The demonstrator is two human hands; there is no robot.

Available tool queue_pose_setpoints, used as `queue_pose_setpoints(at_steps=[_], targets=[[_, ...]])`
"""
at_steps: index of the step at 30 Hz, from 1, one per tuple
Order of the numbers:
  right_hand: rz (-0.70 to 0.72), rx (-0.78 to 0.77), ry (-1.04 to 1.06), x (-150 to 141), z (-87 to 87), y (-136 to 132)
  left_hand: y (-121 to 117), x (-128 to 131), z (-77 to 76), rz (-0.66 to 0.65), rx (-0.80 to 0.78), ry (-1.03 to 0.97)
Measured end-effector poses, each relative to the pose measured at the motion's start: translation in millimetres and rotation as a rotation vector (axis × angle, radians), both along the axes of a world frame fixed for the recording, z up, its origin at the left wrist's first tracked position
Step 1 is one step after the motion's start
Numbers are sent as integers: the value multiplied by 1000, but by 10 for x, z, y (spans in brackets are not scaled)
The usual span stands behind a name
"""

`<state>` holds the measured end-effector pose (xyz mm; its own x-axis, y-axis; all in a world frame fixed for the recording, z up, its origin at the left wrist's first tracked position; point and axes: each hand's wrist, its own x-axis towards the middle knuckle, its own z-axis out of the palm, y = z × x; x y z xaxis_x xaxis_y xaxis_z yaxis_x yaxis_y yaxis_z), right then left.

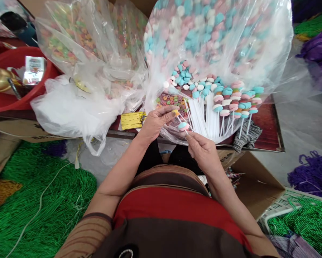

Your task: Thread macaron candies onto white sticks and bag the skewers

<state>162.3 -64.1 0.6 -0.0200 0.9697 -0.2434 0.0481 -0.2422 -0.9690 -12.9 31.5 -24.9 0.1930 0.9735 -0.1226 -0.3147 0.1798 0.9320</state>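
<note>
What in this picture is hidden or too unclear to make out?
- Head view: the piece in the left hand fingertips is mostly covered by the fingers.
- The stick's lower end vanishes inside the right hand.
- Candies in the big plastic bag blur behind glare.
- The packet in the red basin: print too small.

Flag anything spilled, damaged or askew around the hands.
Nothing stands out. The left hand and right hand hold a stick with candy discs; finished sticks lie side by side in the open plastic bag.
</note>
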Motion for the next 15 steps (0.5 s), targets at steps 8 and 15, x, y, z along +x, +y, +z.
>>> queue_pose_setpoints(at_steps=[8, 15], targets=[[16, 79, 12, -57, -51, 0, -209, 161, 3, -133, -101, -156], [-35, 52, 76, 14, -118, 64, -354, 117, 23, -133, 63, 53]])
